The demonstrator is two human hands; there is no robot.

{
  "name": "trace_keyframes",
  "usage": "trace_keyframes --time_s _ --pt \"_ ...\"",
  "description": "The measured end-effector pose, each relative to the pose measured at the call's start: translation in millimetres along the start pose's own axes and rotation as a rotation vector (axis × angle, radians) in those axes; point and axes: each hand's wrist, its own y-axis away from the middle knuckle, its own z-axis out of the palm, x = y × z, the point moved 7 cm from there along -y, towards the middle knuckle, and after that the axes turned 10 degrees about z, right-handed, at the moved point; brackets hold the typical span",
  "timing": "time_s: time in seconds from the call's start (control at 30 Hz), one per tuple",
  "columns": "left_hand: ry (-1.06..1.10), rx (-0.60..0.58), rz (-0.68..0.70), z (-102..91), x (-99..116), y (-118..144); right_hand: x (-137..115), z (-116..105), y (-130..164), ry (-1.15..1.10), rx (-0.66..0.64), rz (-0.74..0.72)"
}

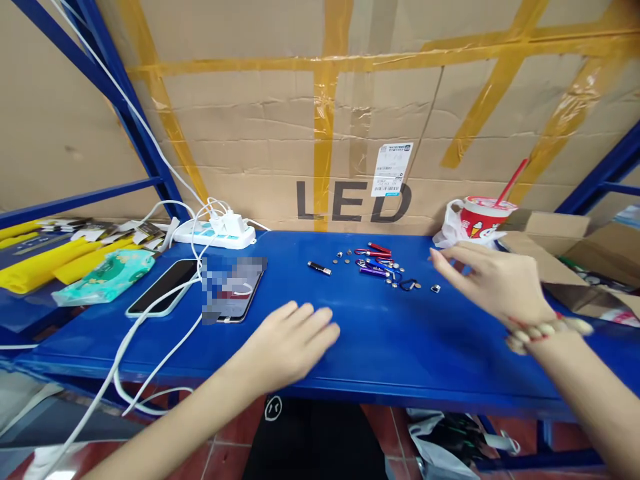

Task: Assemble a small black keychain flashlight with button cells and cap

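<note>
My left hand [295, 343] rests palm down low over the front of the blue table [360, 363], fingers stretched out and holding nothing visible. To the right, my right hand [493, 280], with a beaded bracelet [533, 333] at the wrist, is raised in front of a red cup. Its thumb and fingers point left, apart, and nothing shows between them. Small metal tubes like mini flashlights lie beyond the hands: a black one [319, 268], red ones [380, 252], a purple one [374, 272] and a blue one [389, 264]. Small round silvery pieces and a black carabiner clip [409, 285] lie around them.
Two phones, a pale-cased one [163, 288] and a darker one [240, 293], lie left beside white cables and a power strip [215, 233]. Yellow packages [45, 265] and a teal packet [110, 277] are further left. The red cup [483, 217] and an open carton [555, 247] stand right.
</note>
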Motion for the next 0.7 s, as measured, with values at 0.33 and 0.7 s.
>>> trace_keyframes --time_s 0.33,0.7 --pt "-0.080 -0.395 -0.238 94.1 -69.7 -25.6 -4.7 55.6 -10.2 -0.028 -0.649 0.288" --pt "0.151 -0.488 -0.329 121.1 -100.1 -27.5 54.5 110.3 29.6 -0.243 -1.039 0.416"
